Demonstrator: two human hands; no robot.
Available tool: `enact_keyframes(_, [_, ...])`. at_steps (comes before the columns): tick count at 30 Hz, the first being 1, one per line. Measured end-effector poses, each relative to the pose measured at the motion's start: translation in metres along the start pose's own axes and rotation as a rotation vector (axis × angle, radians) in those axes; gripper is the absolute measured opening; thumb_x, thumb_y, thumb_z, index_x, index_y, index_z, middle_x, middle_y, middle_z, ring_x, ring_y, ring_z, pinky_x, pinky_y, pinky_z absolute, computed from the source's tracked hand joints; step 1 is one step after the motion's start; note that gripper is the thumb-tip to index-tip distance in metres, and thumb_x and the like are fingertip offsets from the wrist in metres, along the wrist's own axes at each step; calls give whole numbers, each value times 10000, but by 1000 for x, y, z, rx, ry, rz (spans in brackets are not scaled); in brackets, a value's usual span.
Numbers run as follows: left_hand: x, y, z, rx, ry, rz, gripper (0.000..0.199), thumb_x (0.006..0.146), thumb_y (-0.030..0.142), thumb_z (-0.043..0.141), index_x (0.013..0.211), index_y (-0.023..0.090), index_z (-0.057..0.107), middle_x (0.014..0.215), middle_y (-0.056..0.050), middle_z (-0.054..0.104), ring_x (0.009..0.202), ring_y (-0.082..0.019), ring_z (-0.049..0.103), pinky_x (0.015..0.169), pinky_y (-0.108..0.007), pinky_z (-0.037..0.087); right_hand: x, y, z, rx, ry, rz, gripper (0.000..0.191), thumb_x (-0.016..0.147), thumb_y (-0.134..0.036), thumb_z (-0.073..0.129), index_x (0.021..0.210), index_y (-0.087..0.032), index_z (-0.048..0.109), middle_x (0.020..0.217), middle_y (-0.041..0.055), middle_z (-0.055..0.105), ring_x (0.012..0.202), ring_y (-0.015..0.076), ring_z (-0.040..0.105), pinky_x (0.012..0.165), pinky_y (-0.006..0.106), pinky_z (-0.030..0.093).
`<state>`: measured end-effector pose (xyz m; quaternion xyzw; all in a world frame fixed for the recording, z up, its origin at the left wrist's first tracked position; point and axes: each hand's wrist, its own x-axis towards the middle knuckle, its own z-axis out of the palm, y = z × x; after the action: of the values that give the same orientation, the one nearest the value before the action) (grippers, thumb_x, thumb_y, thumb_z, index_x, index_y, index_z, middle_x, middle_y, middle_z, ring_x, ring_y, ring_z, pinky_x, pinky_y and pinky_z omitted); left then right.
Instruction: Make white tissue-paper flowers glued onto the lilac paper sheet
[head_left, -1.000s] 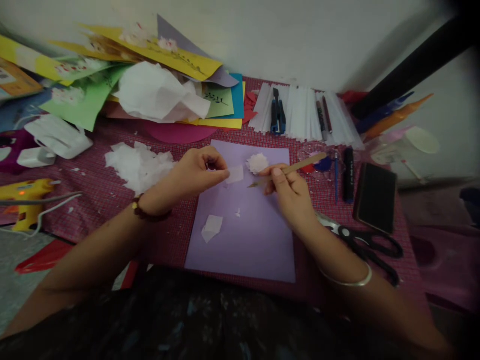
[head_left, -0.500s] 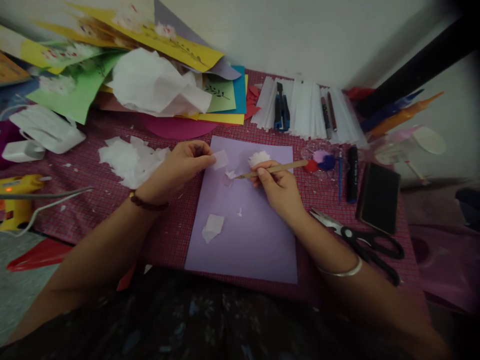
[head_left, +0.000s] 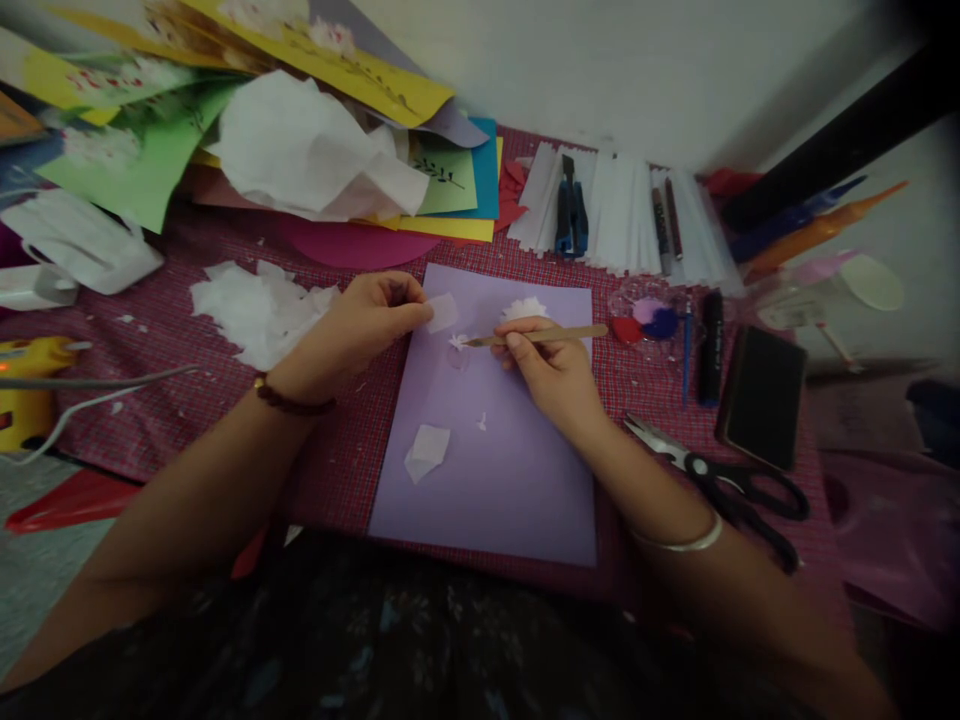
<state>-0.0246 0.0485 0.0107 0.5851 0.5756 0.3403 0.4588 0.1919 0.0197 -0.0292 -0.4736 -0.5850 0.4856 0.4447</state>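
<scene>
My left hand (head_left: 375, 318) pinches a small white tissue paper square (head_left: 442, 313) by its left edge, just above the purple sheet (head_left: 517, 485). Between the thumb and fingers of my right hand (head_left: 555, 375) is a slim wooden stick (head_left: 589, 332), its pointed tip aimed left. At that tip is a small crumpled white tissue bit (head_left: 456, 342), over a faint round mark on the sheet. A ruffled white paper flower (head_left: 525, 306) lies behind my right fingers, partly hidden. Lower on the sheet are another tissue square (head_left: 427, 452) and a tiny white scrap (head_left: 482, 422).
Left of the sheet lies a tissue pile (head_left: 247, 310), with a yellow glue gun (head_left: 34, 385) farther left. Scissors (head_left: 697, 465), a black marker (head_left: 709, 350), a dark phone-like slab (head_left: 763, 397) and a paint dish (head_left: 645, 318) are at right. Coloured cards (head_left: 390, 85) stand behind.
The stick's tip has shifted slightly left against the tissue bit, which looks more bunched. My left hand keeps its pinch on the square. The whole view has tilted a little.
</scene>
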Motion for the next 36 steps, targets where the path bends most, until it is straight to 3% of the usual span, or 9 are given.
enact_keyframes(7, [-11,13,3,140,-52,39,112,745,244,640,679,159,611,652,5,534,623,-119,433,564,-260,294,2,2,0,50,2,-1,312,880,-515,605,911,-209,656,808,26,666,684,136,606,635,290,501])
enact_keyframes(12, [-16,16,6,185,-114,87,129,753,276,631,699,158,632,667,0,553,635,-124,462,572,-261,315,3,6,-1,158,99,12,340,905,-533,562,918,-201,635,780,19,664,629,119,604,628,278,507])
enact_keyframes(17, [-14,12,10,258,-70,87,139,759,278,623,663,179,628,652,-1,562,602,-126,470,551,-268,324,5,9,-3,230,160,28,336,911,-541,555,949,-212,611,793,7,658,606,101,596,611,260,505])
enact_keyframes(23, [-6,5,10,275,-7,60,147,745,297,632,659,181,607,643,-2,557,600,-129,465,540,-262,319,6,6,-3,173,84,1,329,892,-529,585,912,-202,613,778,7,639,627,105,596,595,252,509])
enact_keyframes(31, [-7,4,11,311,3,81,164,746,295,613,641,172,590,631,4,559,598,-127,480,538,-249,343,6,11,-6,243,248,-99,323,914,-525,577,957,-207,616,783,-1,662,577,87,605,541,228,509])
enact_keyframes(36, [-12,6,23,343,-79,105,150,762,273,580,662,167,617,657,-1,584,614,-129,503,558,-250,366,-2,3,-7,252,246,-166,270,937,-478,565,939,-214,622,783,2,666,598,94,616,570,239,523])
